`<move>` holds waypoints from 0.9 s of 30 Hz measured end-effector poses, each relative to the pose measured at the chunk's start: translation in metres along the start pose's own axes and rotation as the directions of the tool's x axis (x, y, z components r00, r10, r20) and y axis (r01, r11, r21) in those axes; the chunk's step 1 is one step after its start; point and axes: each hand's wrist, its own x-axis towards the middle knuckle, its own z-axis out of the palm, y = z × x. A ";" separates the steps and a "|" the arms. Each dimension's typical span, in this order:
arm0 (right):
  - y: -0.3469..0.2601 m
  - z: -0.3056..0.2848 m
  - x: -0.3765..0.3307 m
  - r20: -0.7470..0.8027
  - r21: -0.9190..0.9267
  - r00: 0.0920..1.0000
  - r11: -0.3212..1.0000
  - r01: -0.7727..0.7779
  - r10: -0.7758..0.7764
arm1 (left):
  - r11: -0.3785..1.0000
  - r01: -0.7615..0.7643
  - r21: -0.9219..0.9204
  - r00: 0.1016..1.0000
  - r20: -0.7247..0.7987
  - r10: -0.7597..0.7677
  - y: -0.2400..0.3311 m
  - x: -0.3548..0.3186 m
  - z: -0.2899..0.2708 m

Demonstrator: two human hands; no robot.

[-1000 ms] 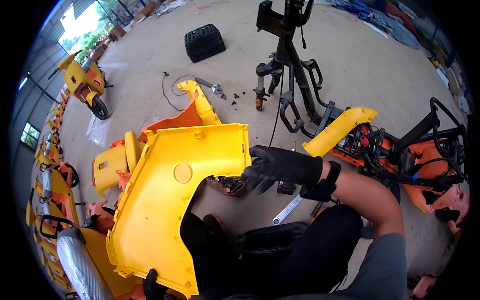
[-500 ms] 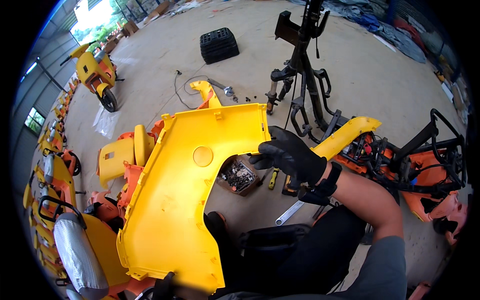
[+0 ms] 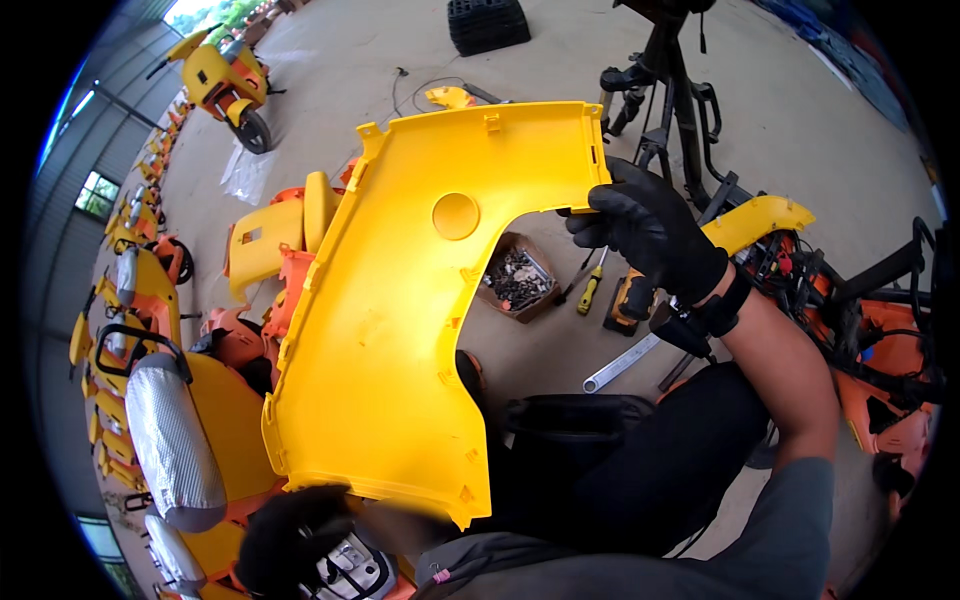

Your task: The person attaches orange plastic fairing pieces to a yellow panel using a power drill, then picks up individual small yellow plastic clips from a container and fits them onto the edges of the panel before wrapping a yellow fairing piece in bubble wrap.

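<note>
A large curved yellow plastic body panel, its inner side with clips and a round disc facing me, is held up before my chest. My right hand, in a black glove, pinches the panel's upper right edge between thumb and fingers. Low at the left, my left hand, also in a black glove, is by the panel's bottom edge. It is blurred, and its fingers are not clear.
Beyond the panel are a cardboard box of small fasteners, a yellow screwdriver, a power tool and a wrench. A scooter frame stands at right; yellow scooters and orange parts are at left.
The panel and my right hand sit higher and further right in the picture; the surroundings have shifted too as my view tilted down. More of my left glove shows at the bottom.
</note>
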 end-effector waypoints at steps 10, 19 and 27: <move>-0.014 0.003 -0.009 0.116 -0.147 0.991 0.985 0.088 -0.071 | 0.440 -0.706 0.555 0.461 -0.112 0.880 0.181 0.152 -0.046; -0.012 -0.036 -0.018 0.130 -0.133 0.979 0.981 -0.142 0.159 | 0.371 -0.745 0.554 0.477 0.054 0.877 0.231 0.297 0.010; 0.017 -0.281 -0.110 -0.893 -0.190 0.449 0.882 -0.431 0.028 | 0.422 -0.583 0.694 0.518 -0.083 0.852 0.192 0.329 -0.061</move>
